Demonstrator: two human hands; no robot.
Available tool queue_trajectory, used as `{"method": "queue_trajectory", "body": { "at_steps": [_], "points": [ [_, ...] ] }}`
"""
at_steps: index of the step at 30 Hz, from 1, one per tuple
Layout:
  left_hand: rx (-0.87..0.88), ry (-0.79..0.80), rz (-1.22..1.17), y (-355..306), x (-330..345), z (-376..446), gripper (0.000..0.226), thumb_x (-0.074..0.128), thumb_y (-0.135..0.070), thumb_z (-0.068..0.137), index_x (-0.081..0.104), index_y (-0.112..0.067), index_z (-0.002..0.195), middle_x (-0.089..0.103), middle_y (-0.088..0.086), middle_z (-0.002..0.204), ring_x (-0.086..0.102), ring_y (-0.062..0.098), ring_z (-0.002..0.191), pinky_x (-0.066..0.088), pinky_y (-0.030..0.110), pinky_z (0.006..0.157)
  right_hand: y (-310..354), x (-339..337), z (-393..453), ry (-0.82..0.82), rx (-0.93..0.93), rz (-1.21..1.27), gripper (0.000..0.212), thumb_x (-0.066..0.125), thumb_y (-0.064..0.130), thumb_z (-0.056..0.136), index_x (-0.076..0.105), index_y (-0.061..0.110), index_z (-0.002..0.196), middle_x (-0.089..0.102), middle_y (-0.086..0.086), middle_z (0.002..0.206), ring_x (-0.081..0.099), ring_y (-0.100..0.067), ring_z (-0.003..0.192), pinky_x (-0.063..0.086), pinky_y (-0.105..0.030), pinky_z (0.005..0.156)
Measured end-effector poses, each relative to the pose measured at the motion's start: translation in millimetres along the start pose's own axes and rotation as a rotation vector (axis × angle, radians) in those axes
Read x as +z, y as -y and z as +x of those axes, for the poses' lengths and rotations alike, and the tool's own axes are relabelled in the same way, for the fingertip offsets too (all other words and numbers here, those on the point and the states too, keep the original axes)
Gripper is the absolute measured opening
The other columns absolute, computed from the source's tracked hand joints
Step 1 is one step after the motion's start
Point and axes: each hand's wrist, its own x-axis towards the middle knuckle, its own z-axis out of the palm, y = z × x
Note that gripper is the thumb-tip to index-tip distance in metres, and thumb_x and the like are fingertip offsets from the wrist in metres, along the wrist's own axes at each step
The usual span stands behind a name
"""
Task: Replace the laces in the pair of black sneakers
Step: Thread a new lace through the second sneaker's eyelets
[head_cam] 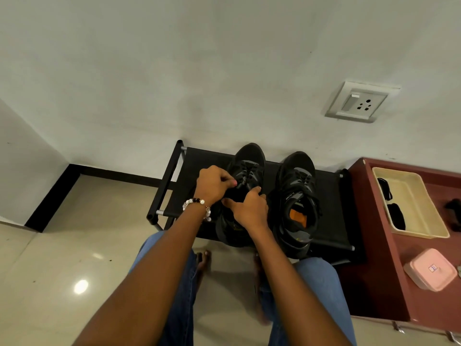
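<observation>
Matt black sneakers sit on a cloth-topped rack; glossy floor tiles lower left; smooth plastic tray right.

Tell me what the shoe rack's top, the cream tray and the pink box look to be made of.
Shoe rack: the top looks like matte black fabric stretched between metal tubes with silvery ends; probably a woven synthetic.
Cream tray: likely moulded plastic, judging by its smooth walls and rounded rim.
Pink box: probably plastic too, with rounded corners, a soft sheen and a small label on the lid.
</observation>
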Motion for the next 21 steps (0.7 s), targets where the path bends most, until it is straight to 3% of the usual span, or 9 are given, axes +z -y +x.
{"method": "queue_trajectory", "body": {
  "at_steps": [3,6,10,12,15,17,19,21],
  "points": [
    [-0.018,-0.034,-0.029,3.5,3.3,2.6,0.002,0.075,-0.016,0.082,0.074,-0.015,0.084,0.072,0.001,0.083,0.067,0.013,0.085,0.055,0.030,0.083,-2.8,0.6,1.1,0.000,-0.003,0.019,0.115,0.072,0.053,0.080,0.000,0.002,0.153,0.013,-0.027,0.157,0.021,-0.045,0.142,0.032,-0.051,0.113],
    [-0.009,-0.039,-0.030,5.4,3.2,3.4,0.009,0.076,-0.014,0.082,0.072,-0.015,0.090,0.070,0.001,0.080,0.066,0.013,0.082,0.053,0.026,0.082,-4.0,0.4,0.4,-0.001,-0.013,0.038,0.112,0.071,0.054,0.081,0.002,0.003,0.154,0.013,-0.026,0.157,0.019,-0.044,0.143,0.030,-0.050,0.114],
    [0.063,0.029,0.082,5.4,-1.4,6.8,0.013,0.066,-0.014,0.090,0.073,-0.008,0.099,0.071,0.003,0.093,0.063,0.010,0.086,0.048,0.021,0.081,-5.5,-2.7,1.5,0.006,-0.032,0.053,0.105,0.068,0.052,0.084,0.008,0.002,0.154,0.020,-0.027,0.155,0.023,-0.042,0.143,0.032,-0.050,0.114],
    [0.090,0.087,0.189,2.7,-3.2,11.3,0.018,0.059,-0.016,0.095,0.073,-0.005,0.097,0.071,0.007,0.096,0.065,0.018,0.089,0.052,0.030,0.082,-6.8,-3.9,3.3,-0.009,-0.046,0.045,0.091,0.065,0.049,0.087,0.022,0.002,0.150,0.035,-0.028,0.148,0.036,-0.040,0.136,0.041,-0.049,0.107],
    [0.019,0.112,0.341,-4.1,-8.3,17.5,0.026,0.050,-0.027,0.097,0.067,-0.009,0.090,0.068,0.009,0.092,0.063,0.027,0.088,0.051,0.045,0.084,-12.0,-8.9,6.7,-0.064,-0.054,0.048,0.044,0.058,0.026,0.095,0.047,-0.002,0.127,0.055,-0.023,0.123,0.054,-0.037,0.115,0.051,-0.045,0.092],
    [-0.049,0.094,0.261,-8.0,-12.2,22.5,0.032,0.047,-0.031,0.097,0.067,-0.007,0.087,0.067,0.008,0.087,0.063,0.025,0.083,0.052,0.041,0.081,-14.6,-13.5,6.8,-0.082,-0.059,0.062,0.023,0.053,0.016,0.097,0.053,-0.002,0.111,0.059,-0.022,0.112,0.058,-0.036,0.105,0.051,-0.038,0.080],
    [-0.128,0.090,0.056,-17.2,-19.8,23.5,0.035,0.050,-0.030,0.099,0.068,-0.003,0.085,0.067,0.005,0.074,0.062,0.014,0.069,0.048,0.024,0.068,-15.8,-16.5,6.5,-0.078,-0.063,0.064,0.020,0.052,0.015,0.097,0.054,-0.001,0.107,0.060,-0.021,0.110,0.059,-0.035,0.101,0.048,-0.037,0.075],
    [-0.173,0.050,-0.181,-29.5,-30.6,22.1,0.028,0.058,-0.023,0.096,0.068,0.001,0.087,0.063,0.003,0.064,0.060,0.010,0.057,0.045,0.017,0.061,-14.8,-17.8,5.4,-0.081,-0.066,0.072,0.021,0.055,0.017,0.096,0.055,0.000,0.108,0.061,-0.020,0.111,0.060,-0.034,0.102,0.049,-0.034,0.075]
  ]
}}
